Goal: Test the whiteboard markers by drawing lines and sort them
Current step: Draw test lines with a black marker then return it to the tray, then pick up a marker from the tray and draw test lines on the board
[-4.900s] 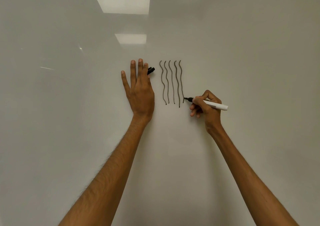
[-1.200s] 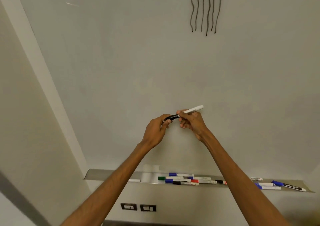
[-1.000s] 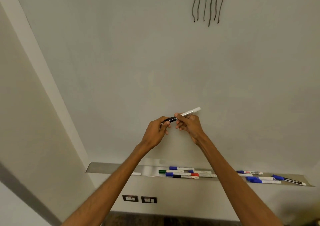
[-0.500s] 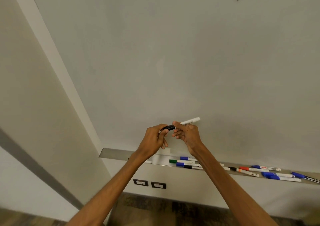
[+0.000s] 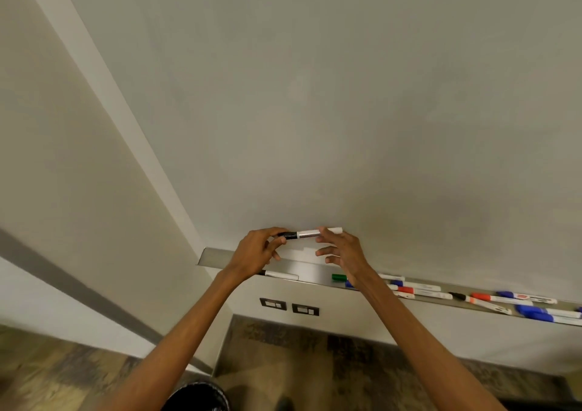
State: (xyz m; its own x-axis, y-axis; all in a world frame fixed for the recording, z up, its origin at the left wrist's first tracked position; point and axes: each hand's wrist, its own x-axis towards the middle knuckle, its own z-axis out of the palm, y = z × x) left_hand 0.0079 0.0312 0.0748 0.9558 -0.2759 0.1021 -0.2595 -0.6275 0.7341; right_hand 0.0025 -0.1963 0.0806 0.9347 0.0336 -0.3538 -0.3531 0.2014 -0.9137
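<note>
Marker (image 5: 310, 233) now level, lower toward tray (image 5: 217, 258), left fingers (image 5: 271, 231) pinching cap (image 5: 290, 235), right fingers (image 5: 324, 233) pinching barrel

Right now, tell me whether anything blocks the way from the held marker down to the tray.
Nothing visible does. The black marker, held by the left hand and right hand, hangs above a bare stretch of tray; a white marker and a green-capped marker flank that stretch.

Tray (image 5: 214, 257) left end free; markers (image 5: 422, 288) crowd mid & rt.
</note>
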